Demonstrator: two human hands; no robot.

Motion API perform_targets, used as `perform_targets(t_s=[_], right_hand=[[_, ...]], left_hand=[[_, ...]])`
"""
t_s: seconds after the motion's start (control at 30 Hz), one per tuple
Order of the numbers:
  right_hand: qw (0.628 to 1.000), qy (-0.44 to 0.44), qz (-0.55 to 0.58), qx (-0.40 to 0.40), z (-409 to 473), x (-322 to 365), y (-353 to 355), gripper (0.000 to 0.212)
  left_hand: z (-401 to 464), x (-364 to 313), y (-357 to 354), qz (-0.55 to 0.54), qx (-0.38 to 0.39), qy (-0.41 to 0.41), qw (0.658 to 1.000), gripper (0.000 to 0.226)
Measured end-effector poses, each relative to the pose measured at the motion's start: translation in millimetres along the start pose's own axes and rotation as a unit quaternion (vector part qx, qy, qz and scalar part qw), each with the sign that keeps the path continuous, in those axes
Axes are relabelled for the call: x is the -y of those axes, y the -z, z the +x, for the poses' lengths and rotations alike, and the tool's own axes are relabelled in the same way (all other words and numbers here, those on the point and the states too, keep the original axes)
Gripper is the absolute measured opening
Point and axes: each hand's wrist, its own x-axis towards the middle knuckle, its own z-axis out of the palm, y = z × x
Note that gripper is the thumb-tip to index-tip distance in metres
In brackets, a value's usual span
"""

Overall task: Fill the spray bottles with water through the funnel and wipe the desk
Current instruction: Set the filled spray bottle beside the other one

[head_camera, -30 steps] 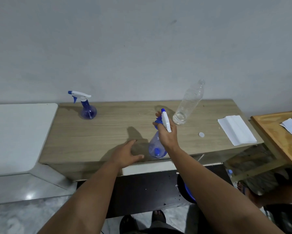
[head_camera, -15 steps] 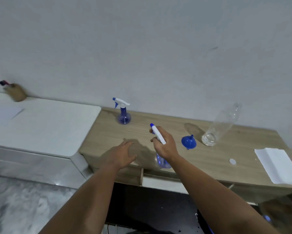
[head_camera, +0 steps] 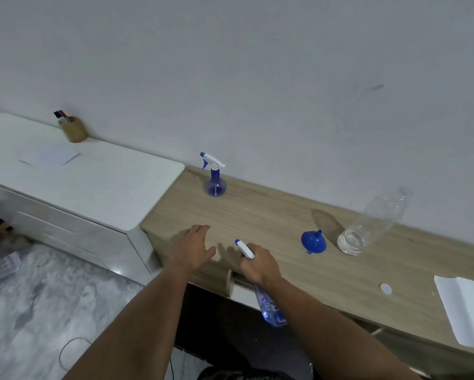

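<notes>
**A:** What are your fingers doing?

**B:** My right hand (head_camera: 259,266), low in the middle of the frame, is curled round the neck of a spray bottle (head_camera: 268,305). Its white nozzle (head_camera: 244,248) points up and left, and its blue body hangs down below my wrist, off the front edge of the desk (head_camera: 257,215). My left hand (head_camera: 193,249) lies just left of it, fingers straight and spread, palm down on the wood.

**A:** What changed in the last second?

**B:** A second ago the bottle stood upright on the desk near its front edge. Now I have tilted it and pulled it back past that edge. My left hand has stayed flat on the desk. I judge that I am aiming to spray the wood, so the wiping part is starting.

**A:** Where is everything else?

**B:** The blue funnel (head_camera: 313,241) lies on its side, right of my right hand and apart from it. Just beyond stands the clear water bottle (head_camera: 373,223), uncapped and nearly empty. Its small white cap (head_camera: 385,288) and the folded white paper (head_camera: 469,311) sit at the lower right. The second spray bottle (head_camera: 214,178) stands upright by the wall, above my hands.
</notes>
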Motion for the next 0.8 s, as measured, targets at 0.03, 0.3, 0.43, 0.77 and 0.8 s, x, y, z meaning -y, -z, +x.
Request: perform_targets(t_s=[0.03,0.3,0.43,0.77,0.8], right_hand=[[1.000,-0.005,-0.004,0.008,0.7,-1.6,2.7,0.016],[0.999,-0.004,0.014,0.035,3.2,-11.6,16.7,0.017],[0.999,-0.001,0.016,0.043,1.1,-15.1,22.1,0.017],[0.998,0.011,0.022,0.054,1.8,-19.3,29.2,0.019],[0.998,0.012,0.024,0.055,2.0,-19.3,29.2,0.020]], left_hand=[[-1.1,-3.1,-1.2,0.001,-0.002,0.003,1.000,0.072],[-12.2,-27.3,-10.3,0.005,-0.017,0.039,0.999,0.070],[-18.7,-32.9,-13.3,-0.001,-0.028,0.054,0.998,0.071],[-30.1,-37.0,-17.1,-0.046,-0.066,0.055,0.995,0.076],[-29.9,-35.9,-18.7,-0.046,-0.066,0.056,0.995,0.076]])
